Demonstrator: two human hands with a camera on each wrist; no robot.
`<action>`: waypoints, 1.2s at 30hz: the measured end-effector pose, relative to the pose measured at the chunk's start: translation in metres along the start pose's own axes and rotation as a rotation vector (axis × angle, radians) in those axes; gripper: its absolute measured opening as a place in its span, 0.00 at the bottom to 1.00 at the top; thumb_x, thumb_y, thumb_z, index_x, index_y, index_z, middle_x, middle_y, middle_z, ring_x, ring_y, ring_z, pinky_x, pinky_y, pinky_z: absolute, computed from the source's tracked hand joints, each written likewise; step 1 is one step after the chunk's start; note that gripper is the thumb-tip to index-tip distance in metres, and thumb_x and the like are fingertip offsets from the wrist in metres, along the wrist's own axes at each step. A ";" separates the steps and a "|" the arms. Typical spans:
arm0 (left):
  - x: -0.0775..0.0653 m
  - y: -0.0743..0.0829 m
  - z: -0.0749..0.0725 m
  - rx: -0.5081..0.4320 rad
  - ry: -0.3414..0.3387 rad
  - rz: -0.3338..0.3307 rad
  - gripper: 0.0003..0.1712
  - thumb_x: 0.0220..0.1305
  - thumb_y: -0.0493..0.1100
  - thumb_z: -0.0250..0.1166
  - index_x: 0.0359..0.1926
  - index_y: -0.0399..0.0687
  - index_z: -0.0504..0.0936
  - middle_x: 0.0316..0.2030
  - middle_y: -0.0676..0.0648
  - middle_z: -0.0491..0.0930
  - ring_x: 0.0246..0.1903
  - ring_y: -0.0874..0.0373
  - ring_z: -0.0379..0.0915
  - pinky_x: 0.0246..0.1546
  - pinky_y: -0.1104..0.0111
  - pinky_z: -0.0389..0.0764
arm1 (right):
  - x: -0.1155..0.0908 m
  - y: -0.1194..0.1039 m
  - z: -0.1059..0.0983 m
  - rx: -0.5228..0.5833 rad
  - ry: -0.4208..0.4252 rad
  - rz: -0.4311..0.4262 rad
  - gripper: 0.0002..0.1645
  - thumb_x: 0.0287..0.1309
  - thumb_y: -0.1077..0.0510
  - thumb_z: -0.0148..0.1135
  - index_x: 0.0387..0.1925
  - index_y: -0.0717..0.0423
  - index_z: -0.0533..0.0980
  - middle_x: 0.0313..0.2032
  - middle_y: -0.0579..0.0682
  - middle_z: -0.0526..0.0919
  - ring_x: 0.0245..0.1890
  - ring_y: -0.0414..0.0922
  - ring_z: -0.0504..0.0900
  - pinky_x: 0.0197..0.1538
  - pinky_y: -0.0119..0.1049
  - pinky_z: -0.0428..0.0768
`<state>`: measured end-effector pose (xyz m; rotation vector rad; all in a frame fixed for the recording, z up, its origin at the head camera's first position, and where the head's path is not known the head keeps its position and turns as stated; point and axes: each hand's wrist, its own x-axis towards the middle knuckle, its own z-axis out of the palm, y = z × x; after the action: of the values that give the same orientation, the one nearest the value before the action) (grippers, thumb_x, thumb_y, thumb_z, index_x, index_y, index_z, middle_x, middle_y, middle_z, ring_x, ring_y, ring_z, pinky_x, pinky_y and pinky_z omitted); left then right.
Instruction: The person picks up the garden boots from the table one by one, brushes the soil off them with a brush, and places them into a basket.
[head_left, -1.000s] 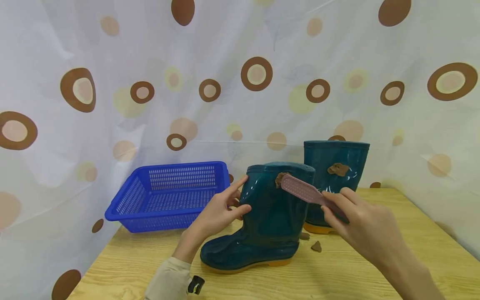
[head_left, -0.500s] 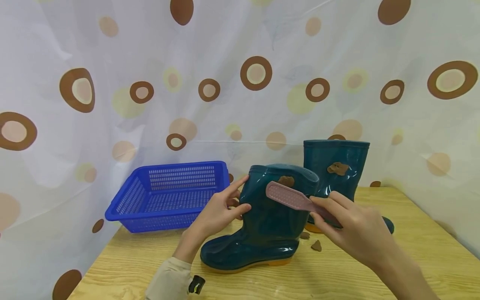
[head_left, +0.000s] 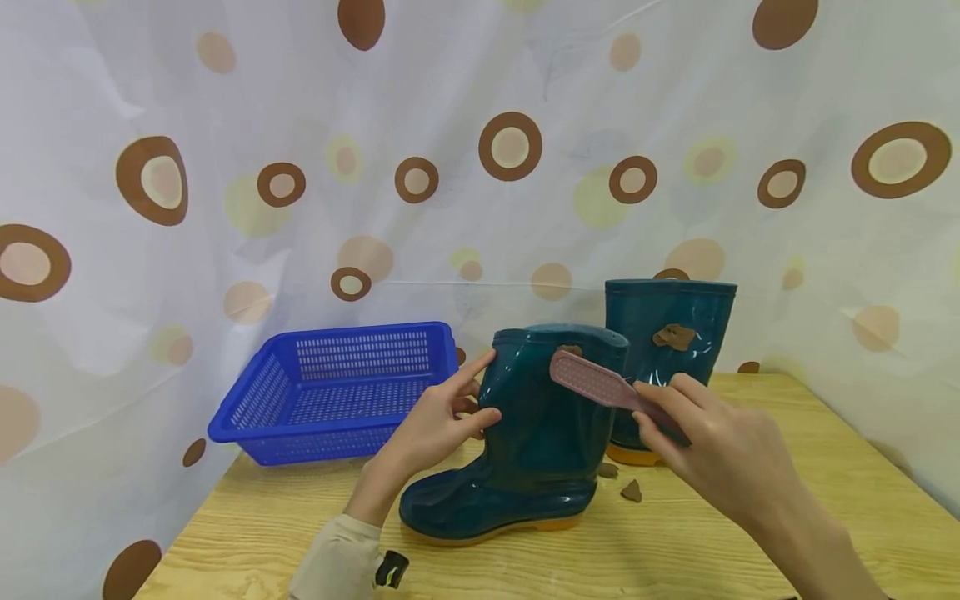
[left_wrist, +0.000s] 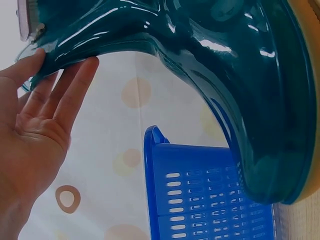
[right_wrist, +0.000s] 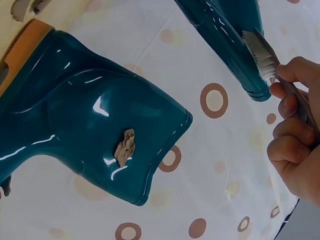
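Observation:
A dark green rain boot (head_left: 532, 450) stands on the table, toe to the left. My left hand (head_left: 435, 425) holds the front of its shaft, thumb on the near side and fingers reaching behind. In the left wrist view, those fingers (left_wrist: 77, 92) lie along the shaft edge. My right hand (head_left: 727, 442) grips a pink scrub brush (head_left: 592, 379) by its handle. The brush head lies against the upper shaft, partly covering a brown mud-like patch (head_left: 572, 350). White bristles (right_wrist: 261, 52) press on the boot in the right wrist view.
A second green boot (head_left: 671, 304) stands behind to the right, with a brown patch (head_left: 675, 337) on its shaft. Small brown clumps (head_left: 632, 491) lie on the wooden table (head_left: 300, 542). At the left sits a blue slotted basket (head_left: 322, 450), before a dotted curtain (head_left: 450, 75).
The brush slid down and left off the brown patch, then back up and right to its lower edge. The boot's top leaned right and came back; my left hand kept its hold.

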<state>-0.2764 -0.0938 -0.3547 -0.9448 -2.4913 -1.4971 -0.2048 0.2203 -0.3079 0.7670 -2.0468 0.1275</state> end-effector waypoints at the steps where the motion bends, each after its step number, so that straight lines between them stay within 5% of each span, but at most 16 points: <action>1: 0.000 0.000 0.000 0.001 0.001 0.001 0.42 0.69 0.47 0.64 0.77 0.65 0.54 0.37 0.46 0.77 0.33 0.60 0.84 0.39 0.71 0.85 | 0.000 0.000 -0.001 -0.004 -0.003 0.003 0.39 0.73 0.34 0.35 0.40 0.55 0.85 0.22 0.41 0.70 0.16 0.27 0.57 0.15 0.19 0.53; 11: 0.000 0.001 0.001 -0.006 0.011 -0.001 0.42 0.68 0.47 0.64 0.77 0.64 0.55 0.38 0.46 0.77 0.34 0.59 0.84 0.37 0.70 0.86 | -0.005 0.004 -0.006 -0.016 0.011 0.023 0.39 0.73 0.34 0.35 0.38 0.55 0.85 0.22 0.41 0.71 0.15 0.26 0.57 0.14 0.19 0.54; 22: -0.001 0.001 0.001 -0.003 0.011 0.005 0.41 0.68 0.46 0.64 0.77 0.64 0.56 0.37 0.46 0.77 0.33 0.59 0.84 0.37 0.66 0.87 | -0.004 -0.002 -0.009 0.105 0.068 -0.010 0.34 0.71 0.34 0.43 0.39 0.53 0.86 0.22 0.38 0.70 0.17 0.26 0.59 0.17 0.16 0.57; 36: 0.000 0.000 0.000 -0.004 -0.003 0.023 0.41 0.69 0.46 0.64 0.77 0.63 0.55 0.37 0.46 0.78 0.34 0.59 0.84 0.37 0.68 0.87 | 0.002 -0.001 -0.002 0.020 0.023 -0.034 0.38 0.73 0.35 0.37 0.40 0.56 0.85 0.23 0.41 0.71 0.16 0.26 0.58 0.15 0.17 0.54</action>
<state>-0.2763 -0.0943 -0.3548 -0.9736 -2.4713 -1.4959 -0.2040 0.2192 -0.3051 0.8090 -2.0120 0.1371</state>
